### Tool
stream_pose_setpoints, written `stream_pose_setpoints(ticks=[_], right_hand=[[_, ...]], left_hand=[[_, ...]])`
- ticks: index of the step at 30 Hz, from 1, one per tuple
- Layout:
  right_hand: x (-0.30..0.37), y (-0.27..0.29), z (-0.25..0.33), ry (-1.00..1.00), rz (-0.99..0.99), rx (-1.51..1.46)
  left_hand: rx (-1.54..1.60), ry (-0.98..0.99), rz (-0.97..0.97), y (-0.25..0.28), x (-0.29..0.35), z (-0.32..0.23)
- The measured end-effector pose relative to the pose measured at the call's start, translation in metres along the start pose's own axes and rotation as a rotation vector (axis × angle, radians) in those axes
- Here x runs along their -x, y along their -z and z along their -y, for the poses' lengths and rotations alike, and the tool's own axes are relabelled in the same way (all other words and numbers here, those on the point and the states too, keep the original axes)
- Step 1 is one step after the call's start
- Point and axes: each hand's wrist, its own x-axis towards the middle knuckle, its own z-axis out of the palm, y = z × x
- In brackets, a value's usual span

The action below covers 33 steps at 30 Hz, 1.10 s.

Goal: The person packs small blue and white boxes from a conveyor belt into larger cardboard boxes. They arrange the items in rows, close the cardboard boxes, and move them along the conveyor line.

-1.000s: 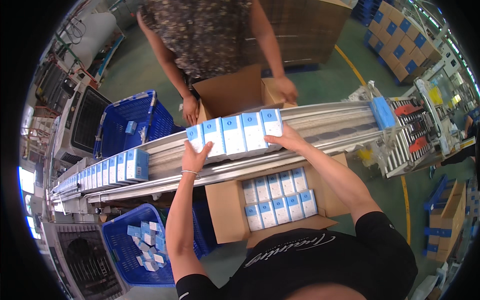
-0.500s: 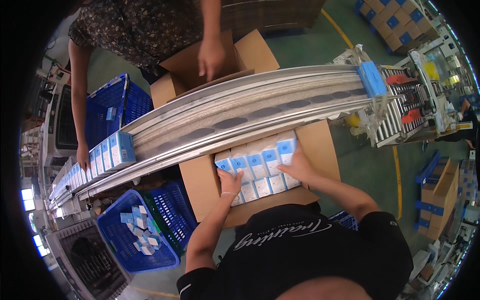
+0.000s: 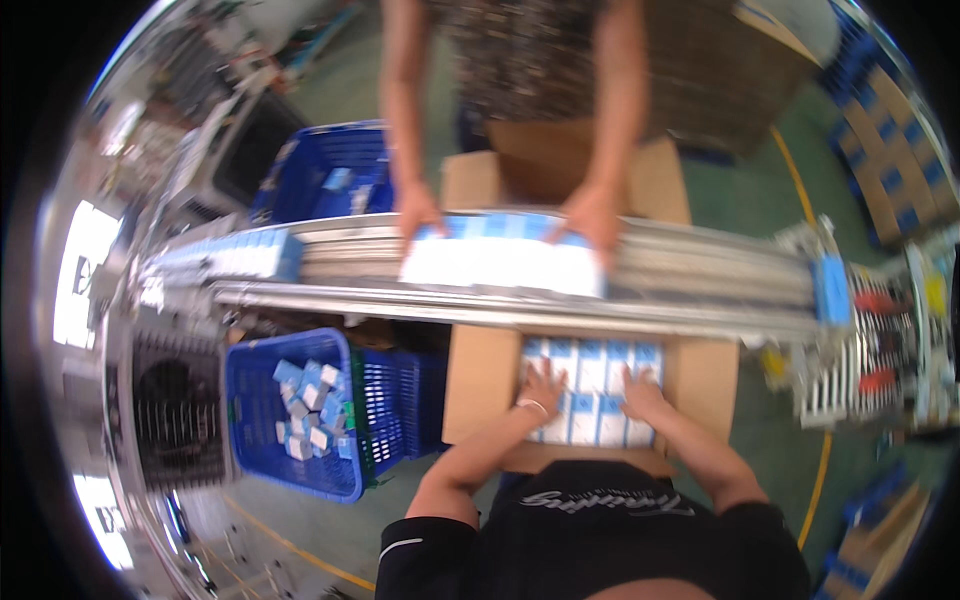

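Note:
An open brown carton [image 3: 480, 385] stands before me, packed with rows of small white and blue boxes [image 3: 592, 375]. On top of these boxes, toward the left side, lies my left hand [image 3: 543, 386], fingers spread. My right hand [image 3: 641, 392] rests on them near the right side, also with its fingers apart. Neither hand is wrapped around a box. Just beyond the carton, on the conveyor, a co-worker's two hands [image 3: 592, 222] press a row of white and blue boxes [image 3: 505, 262] between them; this row is blurred.
The conveyor [image 3: 700, 270] crosses behind my carton, with more boxes [image 3: 250, 255] lined up at its left. A blue basket [image 3: 300, 480] of loose boxes stands left of me. Across the conveyor are another carton [image 3: 660, 180] and a blue basket [image 3: 290, 170].
My hands have gone from the sides of the boxes to their tops, and the boxes sit lower in the carton. The co-worker now has both hands on a row of boxes. My view has shifted.

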Motion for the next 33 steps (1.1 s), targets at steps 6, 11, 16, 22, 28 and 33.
stream_pose_setpoints(ticks=[6,11,16,22,28,33], right_hand=[[0.030,0.098,0.021,0.315,-0.229,-0.195],[0.057,0.203,0.098,0.632,-0.720,-0.755],[-0.019,0.205,0.121,0.204,-0.761,-0.683],[-0.021,0.207,0.132,0.200,-0.771,-0.664],[-0.028,0.206,0.133,0.139,-0.828,-0.673],[-0.030,0.208,0.138,0.051,-0.902,-0.567]], left_hand=[[0.322,0.253,-0.526,0.062,0.064,0.039],[0.997,0.446,-0.532,-0.027,0.045,0.051],[0.809,0.403,-0.339,0.047,0.088,0.108],[0.242,0.654,-1.350,0.096,0.154,0.363],[0.119,1.590,-0.880,0.058,0.203,0.583],[0.532,1.485,-0.801,0.077,0.205,0.593]])
